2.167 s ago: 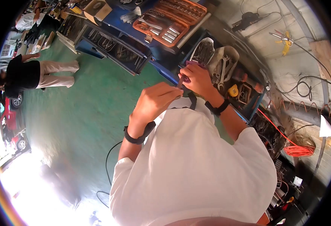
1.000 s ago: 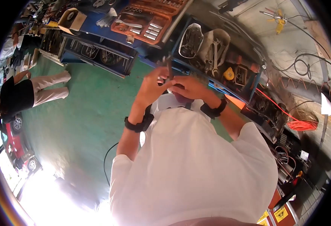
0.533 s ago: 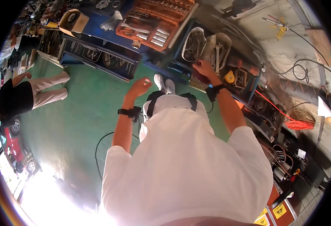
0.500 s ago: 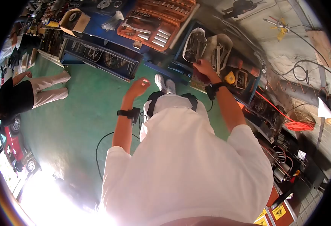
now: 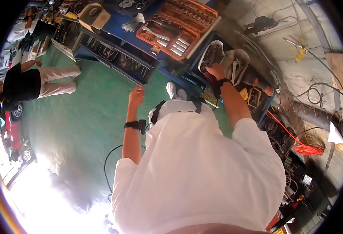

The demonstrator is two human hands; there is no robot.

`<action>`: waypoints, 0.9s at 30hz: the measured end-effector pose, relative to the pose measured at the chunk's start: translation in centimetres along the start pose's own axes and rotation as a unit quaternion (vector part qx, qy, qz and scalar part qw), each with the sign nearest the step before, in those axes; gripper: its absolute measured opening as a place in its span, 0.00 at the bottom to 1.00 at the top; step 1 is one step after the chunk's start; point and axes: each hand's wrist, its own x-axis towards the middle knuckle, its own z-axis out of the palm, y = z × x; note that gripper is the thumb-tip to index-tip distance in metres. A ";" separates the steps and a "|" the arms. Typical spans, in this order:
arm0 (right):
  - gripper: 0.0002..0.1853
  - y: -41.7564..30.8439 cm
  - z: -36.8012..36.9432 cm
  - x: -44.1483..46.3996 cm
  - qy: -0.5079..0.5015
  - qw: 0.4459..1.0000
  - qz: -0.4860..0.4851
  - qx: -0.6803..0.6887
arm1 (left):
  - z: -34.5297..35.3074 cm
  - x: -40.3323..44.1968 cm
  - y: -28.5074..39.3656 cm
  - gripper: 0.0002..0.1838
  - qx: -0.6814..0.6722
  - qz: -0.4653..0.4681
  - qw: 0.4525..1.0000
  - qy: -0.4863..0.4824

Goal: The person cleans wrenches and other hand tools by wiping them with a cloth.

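My right hand is closed on a dark red cloth, at the front edge of a white-rimmed tray of dark tools. Beside that tray, a second pale container holds wrenches. Over the green floor at the left, my left hand hangs apart from everything, its fingers curled with nothing visible in them. An orange socket set case lies open on the blue bench, beyond both hands.
An open drawer of tools juts from the blue bench. At the left stands a person in a black shirt. A yellow tape measure lies right of my right hand. A black cable runs along the floor.
My hands were together on a tool and the cloth, then separated. Since then my left hand has moved up and curled its fingers. The view has shifted, with the bench now farther right.
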 end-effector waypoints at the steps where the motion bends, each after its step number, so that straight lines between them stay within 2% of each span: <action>1: 0.26 0.2 0.2 0.3 0.002 1.000 0.004 0.002 | -0.2 0.0 0.7 0.10 -0.015 -0.016 1.000 -0.009; 7: 0.21 -0.2 0.4 1.0 -0.038 0.998 -0.013 -0.042 | -0.3 1.3 4.5 0.10 -0.003 0.030 0.997 -0.066; 9: 0.17 -1.1 0.7 0.6 0.010 0.995 -0.009 -0.096 | -0.2 1.9 6.0 0.10 -0.010 0.052 0.995 -0.088; 12: 0.14 -2.0 0.3 0.3 -0.009 0.990 0.006 -0.138 | -0.4 2.9 8.0 0.10 -0.014 0.085 0.988 -0.129; 14: 0.13 -2.2 0.3 -0.3 0.016 0.990 0.009 -0.139 | -0.3 3.1 8.8 0.10 -0.010 0.096 0.983 -0.158; 17: 0.12 -2.4 -0.2 -1.3 0.030 0.989 -0.002 -0.143 | 0.7 2.9 10.5 0.09 0.061 0.120 0.970 -0.202; 19: 0.12 -2.1 0.6 -2.0 0.045 0.991 0.000 -0.125 | 2.5 2.0 12.2 0.07 0.211 0.220 0.924 -0.231; 20: 0.13 -1.7 1.0 -2.4 0.058 0.992 -0.007 -0.112 | 3.9 1.8 12.3 0.07 0.209 0.224 0.921 -0.241; 22: 0.14 -1.9 1.4 -3.7 0.072 0.991 0.022 -0.114 | 7.6 2.4 12.3 0.05 0.082 0.381 0.863 -0.321; 23: 0.16 -2.2 1.3 -4.1 0.086 0.989 0.038 -0.118 | 9.3 2.9 12.9 0.05 0.077 0.387 0.859 -0.327; 25: 0.17 -1.9 1.6 -5.6 0.100 0.989 0.067 -0.082 | 12.6 3.4 14.1 0.03 0.083 0.358 0.836 -0.408; 26: 0.19 -1.7 1.5 -6.1 0.112 0.989 0.085 -0.044 | 14.4 4.0 14.7 0.03 0.078 0.360 0.833 -0.413; 27: 0.19 -1.6 1.4 -6.5 0.111 0.988 0.092 -0.047 | 16.6 4.9 14.7 0.03 0.128 0.356 0.830 -0.409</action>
